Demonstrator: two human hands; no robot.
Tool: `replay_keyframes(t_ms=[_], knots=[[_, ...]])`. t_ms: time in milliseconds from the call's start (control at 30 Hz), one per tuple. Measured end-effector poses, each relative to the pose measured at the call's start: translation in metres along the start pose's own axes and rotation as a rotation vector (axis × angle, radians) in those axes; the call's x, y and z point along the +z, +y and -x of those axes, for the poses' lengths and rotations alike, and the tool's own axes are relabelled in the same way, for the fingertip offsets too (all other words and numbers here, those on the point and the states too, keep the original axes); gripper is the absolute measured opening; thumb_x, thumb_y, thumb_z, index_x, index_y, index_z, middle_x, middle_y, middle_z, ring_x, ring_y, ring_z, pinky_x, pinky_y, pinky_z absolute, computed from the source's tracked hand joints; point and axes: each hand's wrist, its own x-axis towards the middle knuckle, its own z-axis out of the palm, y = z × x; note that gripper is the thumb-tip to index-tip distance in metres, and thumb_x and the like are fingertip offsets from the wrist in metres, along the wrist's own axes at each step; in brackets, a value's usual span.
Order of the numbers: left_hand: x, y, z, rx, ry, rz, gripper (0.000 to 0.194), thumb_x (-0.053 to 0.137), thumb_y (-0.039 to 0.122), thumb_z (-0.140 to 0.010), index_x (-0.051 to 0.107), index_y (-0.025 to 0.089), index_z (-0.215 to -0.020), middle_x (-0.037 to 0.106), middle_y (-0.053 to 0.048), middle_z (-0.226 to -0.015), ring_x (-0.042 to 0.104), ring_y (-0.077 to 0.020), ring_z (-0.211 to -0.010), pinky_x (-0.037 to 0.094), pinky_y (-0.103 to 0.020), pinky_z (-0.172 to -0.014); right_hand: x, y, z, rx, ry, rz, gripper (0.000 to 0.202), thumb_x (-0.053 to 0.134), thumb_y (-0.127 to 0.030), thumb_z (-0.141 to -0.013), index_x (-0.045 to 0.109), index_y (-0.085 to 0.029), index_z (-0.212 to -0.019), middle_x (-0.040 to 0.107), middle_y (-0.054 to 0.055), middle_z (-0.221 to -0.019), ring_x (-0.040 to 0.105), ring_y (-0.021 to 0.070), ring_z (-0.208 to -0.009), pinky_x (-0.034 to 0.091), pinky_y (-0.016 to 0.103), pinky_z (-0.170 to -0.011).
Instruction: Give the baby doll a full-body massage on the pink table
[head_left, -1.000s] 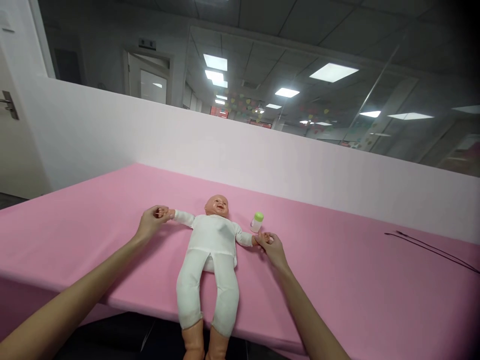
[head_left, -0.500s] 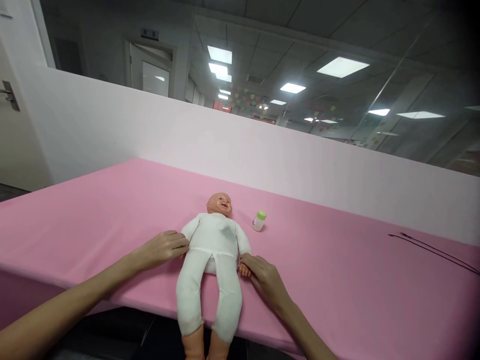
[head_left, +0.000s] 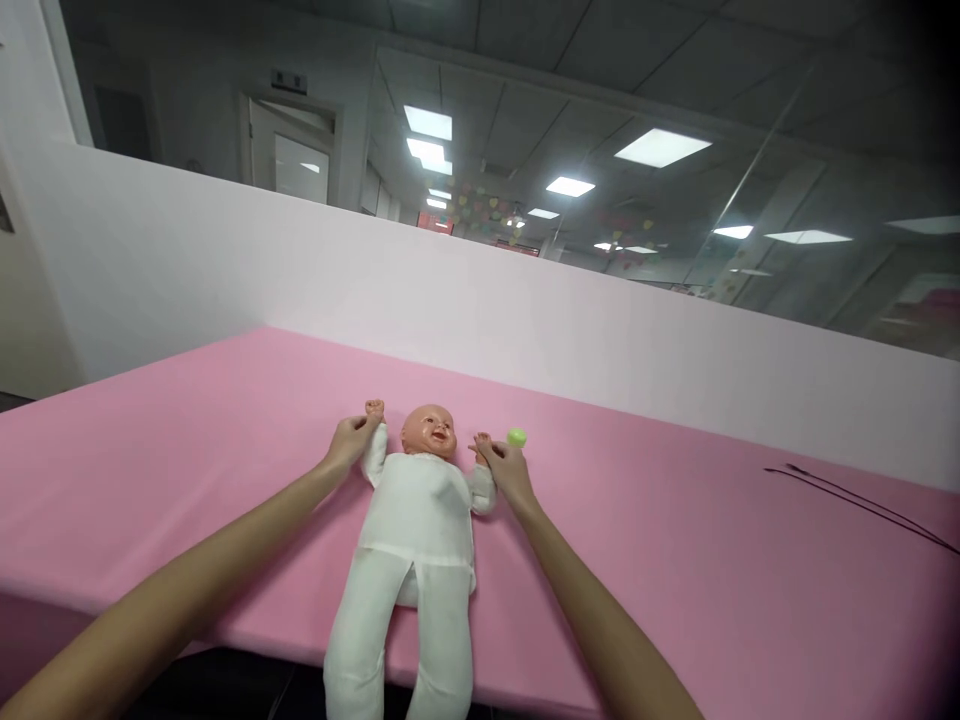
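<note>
A baby doll (head_left: 420,510) in a white top and white trousers lies on its back, head away from me and legs reaching past the table's near edge. Both its arms are bent upward beside its head. My left hand (head_left: 351,442) is closed on the doll's arm near the wrist, at the left of the head. On the other side, my right hand (head_left: 508,470) pinches the doll's other arm by its small hand. Just behind my right hand shows the green cap of a small bottle (head_left: 517,437); the rest of the bottle is hidden.
A pink cover (head_left: 645,560) spreads over the table. Two thin dark cords (head_left: 862,505) lie at the right. Behind the table runs a low white wall (head_left: 525,310) with a glass pane above it.
Both my hands have moved up and away from me, taking the doll's arms from beside its hips to beside its head. My right hand now covers most of the bottle.
</note>
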Motion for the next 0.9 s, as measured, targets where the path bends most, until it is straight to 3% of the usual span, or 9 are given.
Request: replay_keyframes(t_ms=[100, 233, 333, 400, 467, 600, 667, 767, 900], knots=[[0.008, -0.023, -0.003, 0.046, -0.027, -0.1, 0.059, 0.07, 0.074, -0.074, 0.06, 0.017, -0.061, 0.055, -0.001, -0.056, 0.049, -0.0146, -0.055, 0.034, -0.026, -0.051, 0.005, 0.027, -0.013, 0.172, -0.026, -0.103, 0.041, 0.067, -0.05, -0.087, 0.073, -0.013, -0.073, 0.08, 0.015, -0.088, 0.071, 0.0243, -0.076, 0.051, 0.03, -0.064], [-0.003, -0.032, 0.0, 0.129, -0.146, -0.027, 0.049, 0.076, 0.065, -0.075, 0.068, 0.016, -0.077, 0.067, -0.004, -0.072, 0.059, -0.0174, -0.065, 0.045, -0.028, -0.061, -0.011, 0.04, 0.003, 0.287, -0.087, -0.271, 0.055, 0.06, -0.062, -0.092, 0.075, -0.014, -0.114, 0.079, 0.015, -0.108, 0.075, 0.0257, -0.086, 0.06, 0.034, -0.071], [-0.017, -0.024, -0.005, 0.115, -0.277, 0.04, 0.05, 0.085, 0.056, -0.069, 0.073, 0.014, -0.092, 0.074, -0.008, -0.09, 0.066, -0.0225, -0.081, 0.052, -0.032, -0.073, -0.028, 0.036, 0.027, 0.166, -0.15, -0.168, 0.068, 0.067, -0.062, -0.089, 0.063, -0.017, -0.14, 0.074, 0.015, -0.125, 0.073, 0.0299, -0.107, 0.061, 0.038, -0.083], [-0.027, -0.019, -0.01, 0.086, -0.468, 0.052, 0.053, 0.09, 0.048, -0.066, 0.075, 0.014, -0.103, 0.076, -0.011, -0.1, 0.069, -0.0266, -0.09, 0.054, -0.035, -0.079, -0.036, 0.036, 0.043, 0.062, -0.24, -0.126, 0.077, 0.079, -0.052, -0.083, 0.054, -0.02, -0.149, 0.066, 0.014, -0.14, 0.066, 0.0309, -0.122, 0.058, 0.041, -0.096], [-0.037, -0.018, -0.014, 0.05, -0.681, 0.043, 0.057, 0.092, 0.042, -0.066, 0.076, 0.015, -0.114, 0.076, -0.013, -0.108, 0.07, -0.0298, -0.099, 0.056, -0.039, -0.084, -0.039, 0.041, 0.054, -0.002, -0.323, -0.122, 0.077, 0.082, -0.045, -0.082, 0.054, -0.023, -0.15, 0.063, 0.012, -0.145, 0.064, 0.0307, -0.126, 0.054, 0.044, -0.103], [-0.051, -0.024, -0.021, 0.106, -0.914, -0.054, 0.045, 0.095, 0.038, -0.065, 0.084, 0.018, -0.104, 0.072, -0.017, -0.13, 0.068, -0.0351, -0.118, 0.053, -0.042, -0.095, -0.036, 0.056, 0.062, -0.214, -0.36, -0.042, 0.03, 0.069, -0.033, -0.089, 0.078, -0.025, -0.116, 0.071, 0.01, -0.13, 0.064, 0.0311, -0.122, 0.049, 0.049, -0.109], [-0.054, -0.028, -0.022, 0.155, -0.937, -0.085, 0.038, 0.096, 0.039, -0.063, 0.086, 0.02, -0.094, 0.068, -0.019, -0.138, 0.065, -0.0372, -0.125, 0.052, -0.042, -0.098, -0.032, 0.061, 0.064, -0.308, -0.374, 0.013, 0.027, 0.062, -0.024, -0.088, 0.083, -0.029, -0.103, 0.07, 0.008, -0.13, 0.061, 0.0307, -0.126, 0.046, 0.048, -0.111], [-0.051, -0.028, -0.019, 0.149, -0.905, -0.072, 0.038, 0.095, 0.042, -0.065, 0.086, 0.019, -0.095, 0.068, -0.02, -0.139, 0.064, -0.0388, -0.125, 0.052, -0.042, -0.096, -0.027, 0.064, 0.066, -0.32, -0.383, 0.005, 0.03, 0.062, -0.019, -0.084, 0.084, -0.031, -0.101, 0.07, 0.007, -0.129, 0.061, 0.0303, -0.127, 0.046, 0.048, -0.111], [-0.037, -0.028, -0.009, 0.06, -0.636, 0.088, 0.05, 0.092, 0.046, -0.071, 0.079, 0.016, -0.108, 0.074, -0.017, -0.121, 0.069, -0.0332, -0.109, 0.053, -0.04, -0.089, -0.022, 0.064, 0.062, -0.142, -0.255, -0.166, 0.028, 0.074, -0.032, -0.081, 0.08, -0.025, -0.108, 0.076, 0.008, -0.115, 0.067, 0.0321, -0.113, 0.051, 0.048, -0.103]])
